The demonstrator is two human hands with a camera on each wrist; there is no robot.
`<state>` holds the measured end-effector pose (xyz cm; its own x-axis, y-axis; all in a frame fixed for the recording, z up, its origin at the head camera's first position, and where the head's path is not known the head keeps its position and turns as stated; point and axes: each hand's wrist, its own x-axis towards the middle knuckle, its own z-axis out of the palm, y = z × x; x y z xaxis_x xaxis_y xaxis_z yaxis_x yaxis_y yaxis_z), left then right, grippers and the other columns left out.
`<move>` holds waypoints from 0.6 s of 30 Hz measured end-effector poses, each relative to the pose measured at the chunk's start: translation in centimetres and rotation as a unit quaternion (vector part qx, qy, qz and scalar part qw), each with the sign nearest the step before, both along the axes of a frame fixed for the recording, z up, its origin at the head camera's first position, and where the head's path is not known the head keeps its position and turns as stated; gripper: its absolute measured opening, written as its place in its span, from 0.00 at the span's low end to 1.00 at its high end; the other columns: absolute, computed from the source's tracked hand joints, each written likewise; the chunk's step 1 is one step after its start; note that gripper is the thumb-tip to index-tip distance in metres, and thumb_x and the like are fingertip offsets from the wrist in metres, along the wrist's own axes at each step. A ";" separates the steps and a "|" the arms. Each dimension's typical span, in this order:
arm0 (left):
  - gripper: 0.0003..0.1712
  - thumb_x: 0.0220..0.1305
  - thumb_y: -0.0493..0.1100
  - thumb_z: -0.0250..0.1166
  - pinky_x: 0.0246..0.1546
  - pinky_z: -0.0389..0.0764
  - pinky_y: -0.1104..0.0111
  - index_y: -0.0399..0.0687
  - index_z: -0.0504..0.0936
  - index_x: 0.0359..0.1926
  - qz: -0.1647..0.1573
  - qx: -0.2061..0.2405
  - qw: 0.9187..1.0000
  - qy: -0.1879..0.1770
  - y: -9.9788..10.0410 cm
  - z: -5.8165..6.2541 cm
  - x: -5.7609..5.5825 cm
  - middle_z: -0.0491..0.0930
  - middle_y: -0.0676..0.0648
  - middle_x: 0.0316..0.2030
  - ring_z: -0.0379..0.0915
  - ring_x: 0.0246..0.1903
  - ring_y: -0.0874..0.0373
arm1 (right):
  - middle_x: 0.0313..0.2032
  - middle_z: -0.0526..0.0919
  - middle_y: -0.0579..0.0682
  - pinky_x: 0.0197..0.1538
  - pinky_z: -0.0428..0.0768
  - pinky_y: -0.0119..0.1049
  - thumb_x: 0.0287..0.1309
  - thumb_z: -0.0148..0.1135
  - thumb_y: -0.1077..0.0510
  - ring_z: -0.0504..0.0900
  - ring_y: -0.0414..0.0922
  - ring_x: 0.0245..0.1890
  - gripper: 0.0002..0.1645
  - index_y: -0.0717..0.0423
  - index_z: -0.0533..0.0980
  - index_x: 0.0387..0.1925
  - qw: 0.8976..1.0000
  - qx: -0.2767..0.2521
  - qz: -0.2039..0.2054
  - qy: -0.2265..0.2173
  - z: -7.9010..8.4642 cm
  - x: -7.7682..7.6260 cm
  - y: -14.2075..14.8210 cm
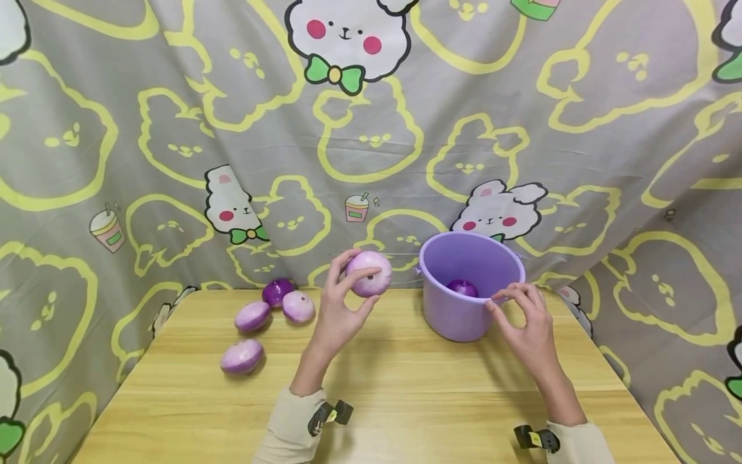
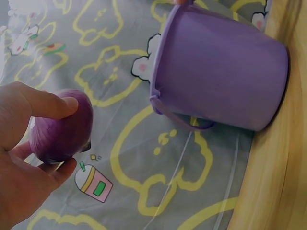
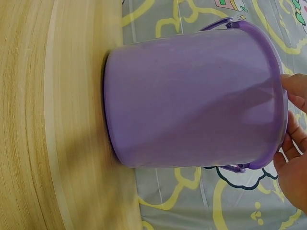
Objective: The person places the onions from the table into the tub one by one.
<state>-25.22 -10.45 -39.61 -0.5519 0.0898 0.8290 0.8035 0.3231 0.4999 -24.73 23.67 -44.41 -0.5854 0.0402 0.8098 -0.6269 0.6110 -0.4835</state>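
Observation:
My left hand (image 1: 338, 316) holds a purple onion (image 1: 379, 278) above the table, left of the bucket, thumb and fingers around it. In the left wrist view the onion (image 2: 67, 127) sits between thumb and fingers, apart from the bucket (image 2: 216, 72). The purple bucket (image 1: 455, 320) stands upright on the table, with another onion (image 1: 462, 287) visible inside. With thumb and fingers, my right hand (image 1: 530, 328) pinches the bucket's near right rim. The right wrist view shows the fingers of that hand (image 3: 295, 167) at the rim of the bucket (image 3: 192, 100).
Several more onions lie at the table's left: a dark one (image 1: 277, 292) at the back, a paler one (image 1: 298, 307) beside it, and two nearer ones (image 1: 242, 356). A patterned grey curtain (image 1: 371, 154) hangs behind the wooden table (image 1: 185, 412).

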 end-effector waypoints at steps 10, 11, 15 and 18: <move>0.29 0.41 0.16 0.75 0.63 0.71 0.38 0.35 0.84 0.47 -0.010 0.006 1.000 0.021 1.0 1.6 1.4 0.68 0.26 0.62 0.64 0.65 0.27 | 0.42 0.79 0.56 0.60 0.63 0.30 0.46 0.78 0.71 0.71 0.46 0.50 0.15 0.58 0.84 0.37 1.000 0.002 -0.001 -0.002 -0.1 0.0 -0.1; 0.29 0.41 0.17 0.75 0.63 0.71 0.39 0.35 0.84 0.47 -0.011 0.005 1.000 0.023 1.0 1.3 1.1 0.68 0.27 0.62 0.64 0.65 0.28 | 0.42 0.79 0.56 0.60 0.63 0.30 0.46 0.78 0.71 0.71 0.46 0.50 0.15 0.59 0.84 0.37 1.000 0.002 -0.002 -0.003 -0.1 0.0 -0.1; 0.29 0.44 0.20 0.77 0.66 0.71 0.45 0.40 0.85 0.49 -0.009 -0.001 1.000 0.019 1.1 0.0 -0.2 0.68 0.31 0.65 0.64 0.67 0.35 | 0.43 0.78 0.56 0.60 0.63 0.31 0.47 0.78 0.71 0.70 0.45 0.50 0.14 0.60 0.83 0.37 1.000 0.002 -0.004 -0.013 -0.1 0.1 0.0; 0.29 0.46 0.23 0.78 0.67 0.71 0.51 0.45 0.86 0.51 -0.009 -0.007 1.000 0.013 1.0 -0.5 -0.7 0.68 0.34 0.66 0.64 0.68 0.41 | 0.43 0.78 0.56 0.60 0.62 0.31 0.48 0.77 0.71 0.70 0.46 0.50 0.14 0.60 0.83 0.37 1.000 0.002 -0.002 -0.017 -0.2 0.1 0.0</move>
<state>-25.96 -9.45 -40.08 -0.5277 0.1107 0.8422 0.8225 0.3144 0.4740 -24.63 23.68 -44.57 -0.6130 0.0400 0.7891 -0.6074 0.6149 -0.5030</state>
